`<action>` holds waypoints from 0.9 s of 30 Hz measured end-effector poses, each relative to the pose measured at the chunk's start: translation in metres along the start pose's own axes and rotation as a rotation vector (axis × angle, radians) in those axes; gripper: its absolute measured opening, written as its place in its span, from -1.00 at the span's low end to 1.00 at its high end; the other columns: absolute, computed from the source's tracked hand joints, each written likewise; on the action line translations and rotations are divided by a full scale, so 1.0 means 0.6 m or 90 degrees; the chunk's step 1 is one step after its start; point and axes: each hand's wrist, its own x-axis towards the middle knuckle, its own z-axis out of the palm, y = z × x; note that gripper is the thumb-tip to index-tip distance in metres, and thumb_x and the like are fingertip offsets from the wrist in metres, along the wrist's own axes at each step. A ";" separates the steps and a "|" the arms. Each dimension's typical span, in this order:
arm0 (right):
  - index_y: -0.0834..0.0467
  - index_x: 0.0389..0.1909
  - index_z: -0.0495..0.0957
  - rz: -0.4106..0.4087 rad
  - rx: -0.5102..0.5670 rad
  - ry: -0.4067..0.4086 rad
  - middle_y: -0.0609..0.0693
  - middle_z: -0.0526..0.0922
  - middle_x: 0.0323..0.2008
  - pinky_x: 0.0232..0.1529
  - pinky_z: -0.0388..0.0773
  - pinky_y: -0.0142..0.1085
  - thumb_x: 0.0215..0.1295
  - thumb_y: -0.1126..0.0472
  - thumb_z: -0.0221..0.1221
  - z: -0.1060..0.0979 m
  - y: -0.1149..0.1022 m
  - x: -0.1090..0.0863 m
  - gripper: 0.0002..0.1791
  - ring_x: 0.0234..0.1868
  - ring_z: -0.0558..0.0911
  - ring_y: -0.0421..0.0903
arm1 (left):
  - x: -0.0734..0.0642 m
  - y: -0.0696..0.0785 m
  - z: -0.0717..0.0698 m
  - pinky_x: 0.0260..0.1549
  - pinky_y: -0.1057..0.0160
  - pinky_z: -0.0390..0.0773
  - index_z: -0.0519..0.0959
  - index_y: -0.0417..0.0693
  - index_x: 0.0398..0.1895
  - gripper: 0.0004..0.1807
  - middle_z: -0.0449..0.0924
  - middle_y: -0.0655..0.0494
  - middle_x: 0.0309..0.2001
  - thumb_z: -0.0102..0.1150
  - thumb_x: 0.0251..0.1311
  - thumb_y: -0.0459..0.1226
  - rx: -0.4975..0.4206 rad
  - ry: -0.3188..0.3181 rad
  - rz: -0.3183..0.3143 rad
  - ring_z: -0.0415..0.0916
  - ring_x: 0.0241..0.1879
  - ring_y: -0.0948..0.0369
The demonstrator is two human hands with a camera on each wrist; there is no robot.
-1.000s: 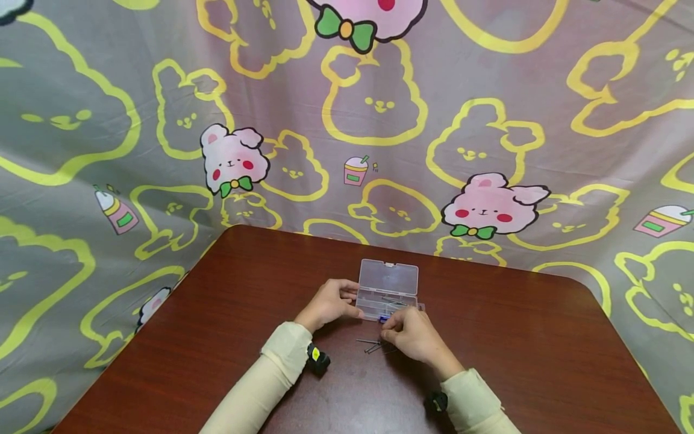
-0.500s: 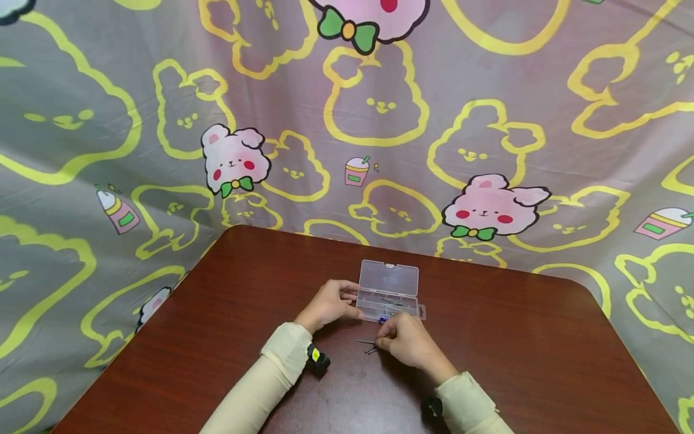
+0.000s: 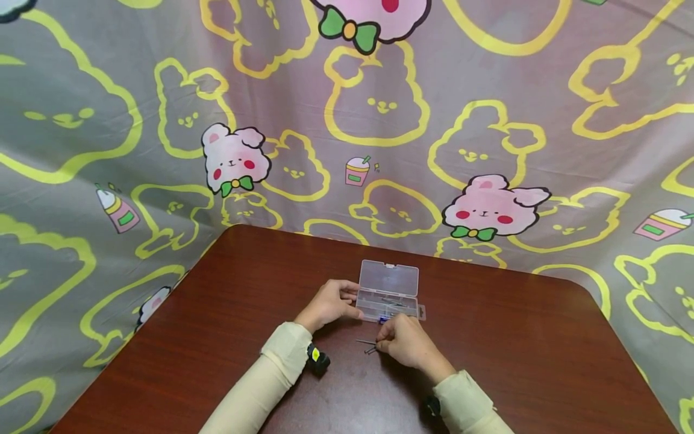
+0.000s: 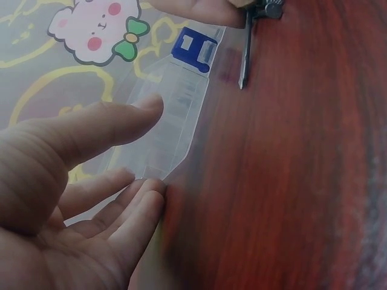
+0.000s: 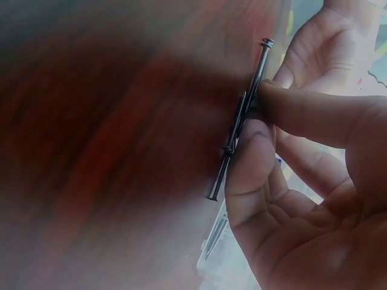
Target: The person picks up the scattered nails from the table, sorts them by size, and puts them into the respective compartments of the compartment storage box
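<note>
A clear plastic organizer box [image 3: 370, 308] stands with its lid [image 3: 388, 278] up and its blue latch [image 4: 196, 48] at the front. My left hand [image 3: 329, 304] is at its left end. Its fingertips [image 4: 154, 188] touch the box corner, and the fairly straight thumb [image 4: 115, 124] overlaps the front wall. Close in front of the box, my right hand [image 3: 406, 341] pinches thin dark nails [image 5: 237, 130] between thumb and forefinger. Their heads point opposite ways in the right wrist view. The right fingers hide part of the nails.
More nails [image 3: 391, 301] lie inside the box. A hanging tab [image 3: 422, 311] sticks out from its right end. The brown wooden table [image 3: 520, 337] reaches back to a patterned curtain [image 3: 293, 108]. Dark wrist cameras [image 3: 318, 359] sit by both cuffs.
My right hand has shifted slightly left and nearer, lowering its fingertips onto the nails and uncovering the box's tab. My left hand has stayed at the box.
</note>
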 end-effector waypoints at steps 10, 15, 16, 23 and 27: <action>0.01 -0.61 0.68 0.017 -0.006 -0.022 -0.32 0.58 -0.62 -0.46 0.46 -0.29 0.05 0.38 0.40 -0.001 -0.005 -0.001 -0.79 -0.51 0.48 -0.29 | 0.000 -0.001 0.000 -0.05 0.16 0.63 0.57 -0.31 0.18 -0.29 0.63 -0.19 0.03 0.62 -0.16 -0.44 0.004 0.000 0.002 0.58 0.03 0.01; 0.01 -0.59 0.65 0.028 0.001 -0.028 -0.29 0.56 -0.64 -0.47 0.44 -0.30 0.14 0.37 0.36 -0.006 -0.004 0.000 -0.77 -0.54 0.46 -0.30 | -0.001 0.001 0.000 -0.06 0.17 0.63 0.57 -0.29 0.18 -0.29 0.63 -0.17 0.03 0.63 -0.15 -0.43 0.006 0.001 -0.002 0.58 0.02 0.04; 0.01 -0.59 0.64 0.030 0.006 -0.028 -0.28 0.55 -0.65 -0.48 0.44 -0.31 0.15 0.37 0.35 -0.007 -0.004 -0.001 -0.77 -0.56 0.45 -0.30 | -0.001 0.001 0.000 -0.06 0.16 0.63 0.57 -0.28 0.18 -0.29 0.63 -0.17 0.03 0.63 -0.15 -0.42 0.005 0.002 -0.003 0.58 0.02 0.04; 0.07 -0.58 0.64 0.037 0.059 -0.017 -0.25 0.53 -0.65 -0.49 0.44 -0.32 0.14 0.42 0.31 -0.015 -0.007 0.000 -0.79 -0.56 0.47 -0.28 | 0.000 -0.001 0.000 -0.07 0.16 0.63 0.57 -0.27 0.19 -0.28 0.63 -0.14 0.03 0.63 -0.15 -0.41 0.004 0.000 -0.004 0.58 0.03 0.04; 0.08 -0.56 0.65 0.041 0.069 0.001 -0.23 0.55 -0.63 -0.49 0.46 -0.32 0.12 0.42 0.33 -0.021 -0.008 -0.002 -0.81 -0.55 0.49 -0.27 | 0.001 -0.002 0.000 -0.07 0.16 0.63 0.57 -0.27 0.19 -0.28 0.63 -0.15 0.03 0.63 -0.16 -0.41 0.002 -0.001 -0.004 0.58 0.02 0.04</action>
